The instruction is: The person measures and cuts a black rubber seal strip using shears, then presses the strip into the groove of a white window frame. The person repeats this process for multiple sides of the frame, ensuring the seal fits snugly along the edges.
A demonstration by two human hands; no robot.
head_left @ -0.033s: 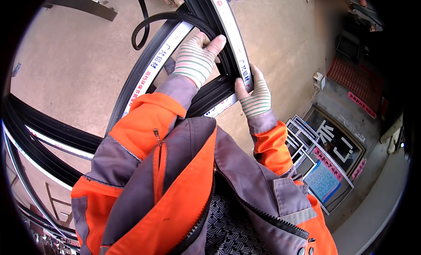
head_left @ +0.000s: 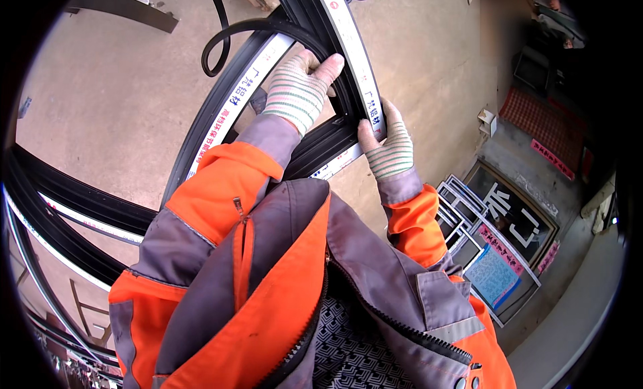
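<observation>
A black rubber strip (head_left: 268,23) loops in from the left above a dark window frame (head_left: 353,57). White printed film covers the outer faces of the frame. My left hand (head_left: 297,91), in a striped knit glove, is closed on the strip at the frame's inner channel, its thumb pressed along it. Some of its fingertips are hidden below the frame. At the near right corner of the frame my right hand (head_left: 391,146), gloved alike, grips the side bar. Its thumb lies on the near side and its fingers go round the outer edge.
More dark frame bars (head_left: 87,198) lie at the left. A curved dark strip (head_left: 127,6) rests on the floor at the far left. To the right, small white frames (head_left: 462,205) lean by a dark sign board (head_left: 512,208). A red checked mat (head_left: 542,124) lies beyond.
</observation>
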